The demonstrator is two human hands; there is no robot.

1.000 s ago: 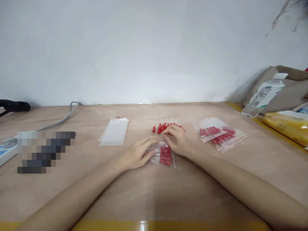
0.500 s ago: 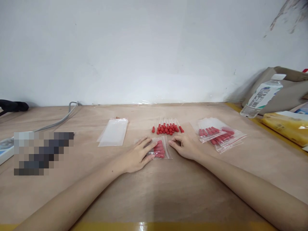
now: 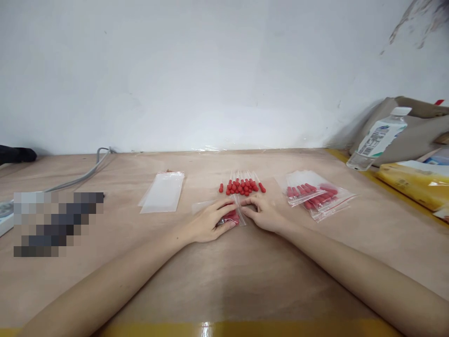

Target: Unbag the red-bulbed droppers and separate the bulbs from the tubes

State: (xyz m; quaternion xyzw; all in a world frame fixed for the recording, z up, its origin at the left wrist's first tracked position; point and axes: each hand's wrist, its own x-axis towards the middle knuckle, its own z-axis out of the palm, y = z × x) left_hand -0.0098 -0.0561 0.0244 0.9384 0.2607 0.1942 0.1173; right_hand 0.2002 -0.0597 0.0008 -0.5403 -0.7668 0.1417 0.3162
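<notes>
A clear zip bag [image 3: 242,219] holding several red-bulbed droppers lies flat on the table in front of me. My left hand [image 3: 210,221] is arched over it, with the fingers at its far side and the thumb at its near side. Red bulbs [image 3: 230,217] show between them. At the bag's right-hand seal, my right hand [image 3: 260,213] has thumb and forefinger closed on the edge. Just beyond the hands lies a row of loose droppers [image 3: 242,187], red bulbs towards me and clear tubes pointing away.
Flat unfilled zip bags [image 3: 163,194] are stacked to the left. On the right lie overlapping zip bags with droppers [image 3: 317,199]. A plastic bottle [image 3: 380,138] leans by a grey-brown bag [image 3: 414,126], beside a yellow packet [image 3: 416,180]. A grey cable [image 3: 84,178] runs at left.
My left hand has slid right and farther over the zip bag, covering more of the bulbs. My right fingertips have come onto its seal edge. The view has shifted slightly.
</notes>
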